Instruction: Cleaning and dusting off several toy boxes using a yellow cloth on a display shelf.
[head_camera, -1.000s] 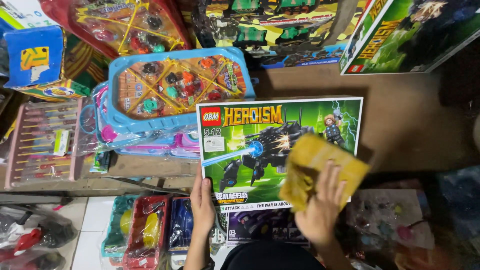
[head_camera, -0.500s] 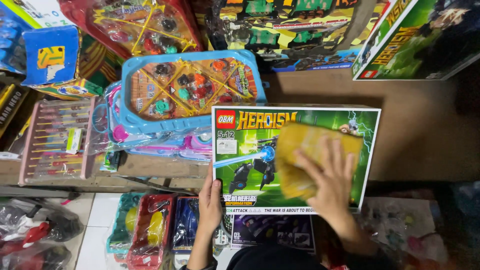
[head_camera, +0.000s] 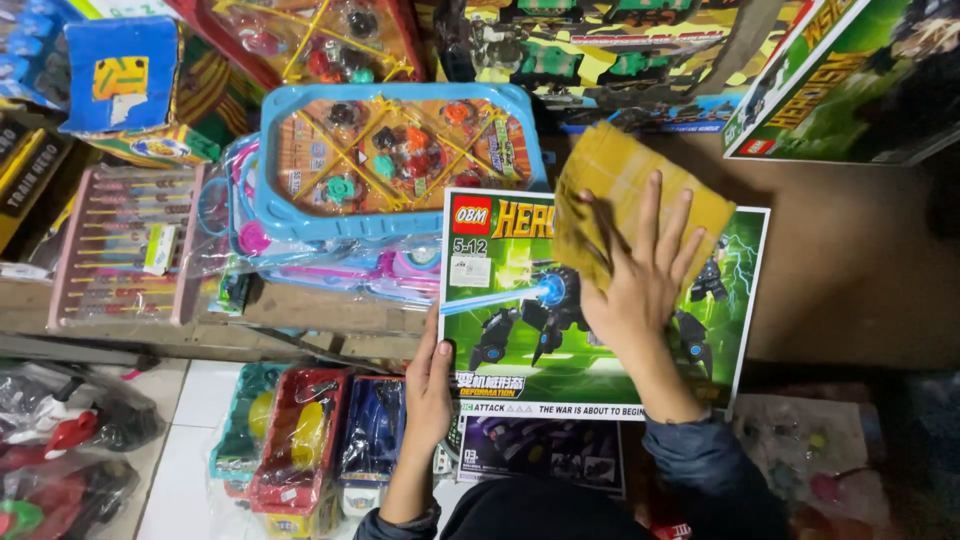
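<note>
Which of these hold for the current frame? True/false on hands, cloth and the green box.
1. The right hand presses a yellow cloth flat on the green toy box. True.
2. The left hand holds the cloth. False: it grips the box's lower left edge.
3. A blue-rimmed toy pack lies just beyond the box's upper left corner. True.
4. The cloth covers the box's lower edge. False: it sits at the upper edge, partly overhanging it.
5. A pink abacus lies right of the box. False: it is far to the left.
</note>
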